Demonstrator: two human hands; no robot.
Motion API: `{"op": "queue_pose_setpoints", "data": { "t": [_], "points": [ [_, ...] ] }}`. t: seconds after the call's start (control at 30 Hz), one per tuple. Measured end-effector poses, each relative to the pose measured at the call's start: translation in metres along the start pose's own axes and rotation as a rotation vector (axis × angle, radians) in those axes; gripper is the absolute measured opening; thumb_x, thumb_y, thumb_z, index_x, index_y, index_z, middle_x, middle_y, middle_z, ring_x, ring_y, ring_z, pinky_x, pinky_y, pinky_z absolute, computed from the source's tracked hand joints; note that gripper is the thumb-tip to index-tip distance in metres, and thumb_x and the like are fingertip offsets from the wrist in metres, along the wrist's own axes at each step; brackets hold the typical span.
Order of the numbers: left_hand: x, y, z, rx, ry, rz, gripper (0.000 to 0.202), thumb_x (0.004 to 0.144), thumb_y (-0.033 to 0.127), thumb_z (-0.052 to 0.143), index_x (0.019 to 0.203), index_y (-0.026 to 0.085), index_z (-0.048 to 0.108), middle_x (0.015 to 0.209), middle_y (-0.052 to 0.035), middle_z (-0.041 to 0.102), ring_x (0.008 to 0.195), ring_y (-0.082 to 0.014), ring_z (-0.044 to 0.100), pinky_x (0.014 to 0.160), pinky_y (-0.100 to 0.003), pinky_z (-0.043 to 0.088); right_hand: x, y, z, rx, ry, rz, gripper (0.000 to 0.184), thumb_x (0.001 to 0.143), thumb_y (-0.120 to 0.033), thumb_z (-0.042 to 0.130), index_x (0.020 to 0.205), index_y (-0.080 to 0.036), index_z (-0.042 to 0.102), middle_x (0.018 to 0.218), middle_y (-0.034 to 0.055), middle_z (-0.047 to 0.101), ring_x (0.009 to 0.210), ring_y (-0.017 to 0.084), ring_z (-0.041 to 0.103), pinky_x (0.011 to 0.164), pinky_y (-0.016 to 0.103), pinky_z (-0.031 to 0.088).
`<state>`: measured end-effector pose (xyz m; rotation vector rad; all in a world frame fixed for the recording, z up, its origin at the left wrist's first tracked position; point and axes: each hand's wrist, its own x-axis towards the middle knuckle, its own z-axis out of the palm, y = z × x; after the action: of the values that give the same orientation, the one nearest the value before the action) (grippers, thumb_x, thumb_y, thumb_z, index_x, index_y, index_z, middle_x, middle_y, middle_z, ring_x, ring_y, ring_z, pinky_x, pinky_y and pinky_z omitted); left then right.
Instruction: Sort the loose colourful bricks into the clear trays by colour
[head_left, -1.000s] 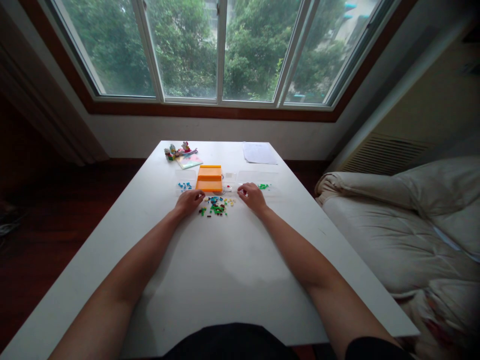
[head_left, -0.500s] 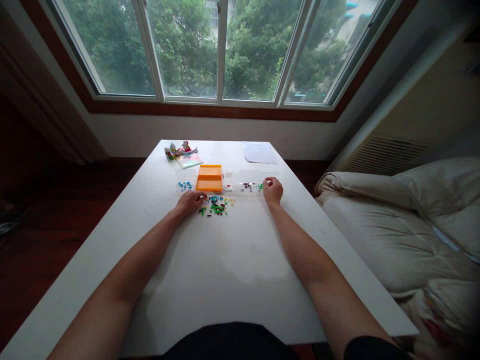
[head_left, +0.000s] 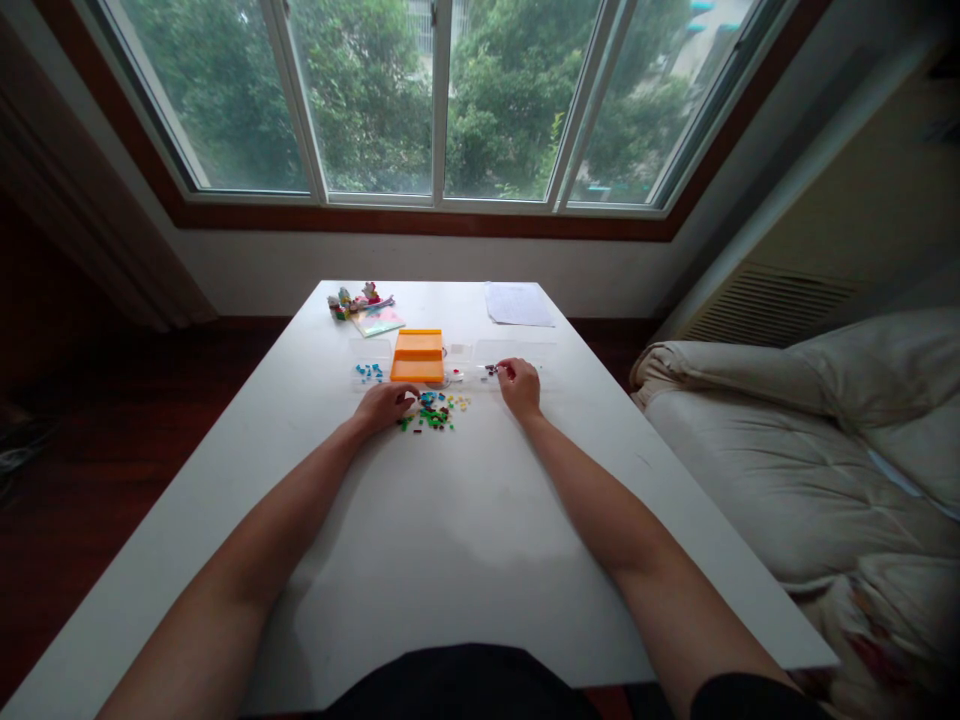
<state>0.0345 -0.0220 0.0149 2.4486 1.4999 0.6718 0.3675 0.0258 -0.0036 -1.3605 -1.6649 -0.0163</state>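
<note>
A heap of small coloured bricks (head_left: 435, 411) lies on the white table (head_left: 450, 540). My left hand (head_left: 384, 404) rests at the heap's left edge, fingers curled loosely, touching the bricks. My right hand (head_left: 519, 384) hovers over a clear shallow tray (head_left: 517, 352) to the right of the heap, fingers pinched together by some dark pieces; what they hold is too small to name. An orange box (head_left: 418, 356) stands behind the heap. Another clear tray (head_left: 371, 360) with blue pieces sits left of the box.
Small built toy figures (head_left: 352, 299) and a colourful booklet (head_left: 379, 321) sit at the table's far left. A sheet of paper (head_left: 517, 303) lies at the far right. A sofa with a pale quilt (head_left: 825, 450) stands to the right. Windows run along the far wall.
My right hand went from the heap's right edge out to the clear tray's right end, then came back left over the tray's middle. My left hand stayed put.
</note>
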Motion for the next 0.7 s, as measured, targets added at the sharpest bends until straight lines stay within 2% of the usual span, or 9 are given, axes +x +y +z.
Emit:
{"op": "queue_pose_setpoints", "data": {
  "t": [0.1, 0.27, 0.7],
  "points": [
    [0.0004, -0.0020, 0.0015, 0.036, 0.022, -0.049, 0.031, 0.088, 0.030, 0.056, 0.113, 0.026, 0.075, 0.074, -0.0013, 0.066, 0.065, -0.0165, 0.056, 0.066, -0.027, 0.039, -0.0014, -0.0038, 0.0009, 0.007, -0.021, -0.027, 0.017, 0.091, -0.027, 0.053, 0.089, -0.019, 0.067, 0.077, 0.0040, 0.060, 0.078, 0.021, 0.052, 0.079, 0.033, 0.039],
    [0.0000, -0.0024, 0.0024, 0.080, -0.018, -0.033, 0.033, 0.089, 0.030, 0.055, 0.116, 0.029, 0.074, 0.084, -0.0027, 0.071, 0.073, -0.0192, 0.061, 0.071, -0.028, 0.042, -0.0016, -0.0055, 0.0005, 0.018, -0.037, -0.040, 0.017, 0.092, -0.027, 0.052, 0.089, -0.019, 0.067, 0.078, 0.0043, 0.061, 0.078, 0.021, 0.052, 0.080, 0.033, 0.039],
    [-0.0006, -0.0008, -0.0033, 0.149, 0.036, -0.212, 0.021, 0.088, 0.036, 0.057, 0.097, 0.023, 0.072, 0.082, -0.0041, 0.069, 0.075, -0.0205, 0.062, 0.066, -0.029, 0.041, -0.0034, -0.0105, -0.0004, 0.043, -0.093, -0.098, 0.019, 0.092, -0.026, 0.052, 0.091, -0.019, 0.069, 0.080, 0.0054, 0.064, 0.079, 0.021, 0.054, 0.081, 0.034, 0.042]
  ]
}}
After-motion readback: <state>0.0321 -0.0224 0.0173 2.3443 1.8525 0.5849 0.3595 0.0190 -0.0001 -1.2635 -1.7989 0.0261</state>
